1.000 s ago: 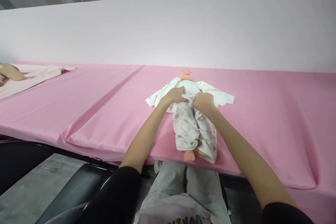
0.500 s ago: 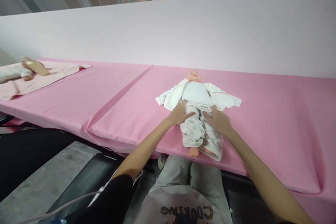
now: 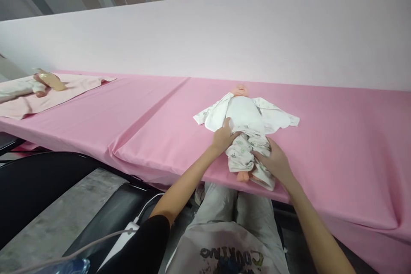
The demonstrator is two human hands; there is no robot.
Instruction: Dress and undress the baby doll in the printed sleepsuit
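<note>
A baby doll (image 3: 240,90) lies on its back, feet toward me. An open white patterned baby jacket (image 3: 276,119) is spread under its torso, and white cloth (image 3: 243,111) covers its belly. Patterned baby pants (image 3: 239,156) are on its legs, bunched at the waist. One foot (image 3: 243,176) pokes out of the left pant leg; the other leg's cuff lies loose. My left hand (image 3: 222,138) grips the waistband at the doll's hip, thumb across the front. My right hand (image 3: 275,160) closes on the right pant leg, thumb on top, other fingers partly hidden.
Pink sheeting (image 3: 154,124) covers the long table, backed by a white partition (image 3: 205,38). At far left, another doll (image 3: 19,89) and a yellowish bottle-like object (image 3: 50,80) lie on a pale pink cloth (image 3: 73,85). A black chair (image 3: 128,205) and white power strip (image 3: 120,242) are beside me.
My right hand has slid from the waistband down along the right pant leg. My left hand stays at the waist. The view has shifted slightly.
</note>
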